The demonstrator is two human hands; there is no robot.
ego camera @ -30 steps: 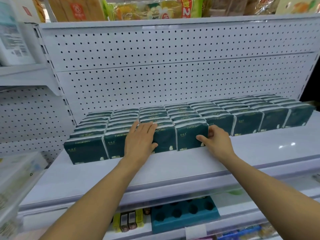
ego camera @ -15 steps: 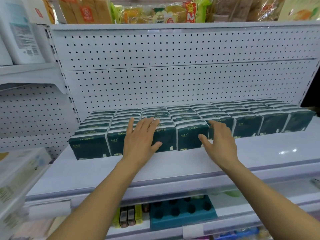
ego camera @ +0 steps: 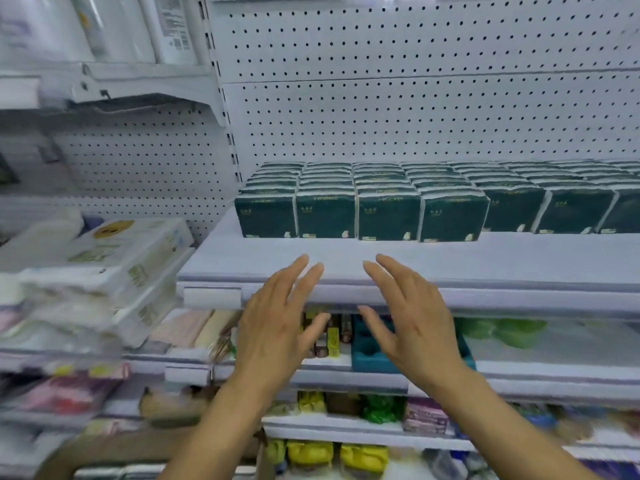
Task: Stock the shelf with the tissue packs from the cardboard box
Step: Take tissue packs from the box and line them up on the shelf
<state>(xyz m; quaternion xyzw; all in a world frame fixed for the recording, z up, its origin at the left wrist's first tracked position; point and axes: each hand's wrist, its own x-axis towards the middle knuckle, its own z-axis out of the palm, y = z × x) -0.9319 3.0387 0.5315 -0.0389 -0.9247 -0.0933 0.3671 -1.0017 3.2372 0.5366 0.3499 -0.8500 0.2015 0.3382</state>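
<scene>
- Brown cardboard box [ego camera: 114, 452], blurred, sits nearest me at the bottom left of view; what appear to be more packs show at its lower edge, though I cannot confirm this.
- My left hand [ego camera: 277, 327] and right hand [ego camera: 412, 323] hang in front of the shelf [ego camera: 519, 268] front edge, apart from it, fingers straight and spread, grasping nothing.
- Judgement: the step in hand is reaching down to the box for another load. To do it well I should lift packs squarely, several pressed between both palms, and set them along the bare front strip flush with the existing row.
- Dark green tissue packs [ego camera: 325, 216] stand upright in tidy files from mid-shelf to the pegboard back [ego camera: 415, 116], starting at the shelf's left end and running right out of view.
- Labels: each pack front carries small pale lettering and a white mark at the lower corner; blur makes the wording unreadable. The price strip holder [ego camera: 212, 296] on the front edge reads blank.
</scene>
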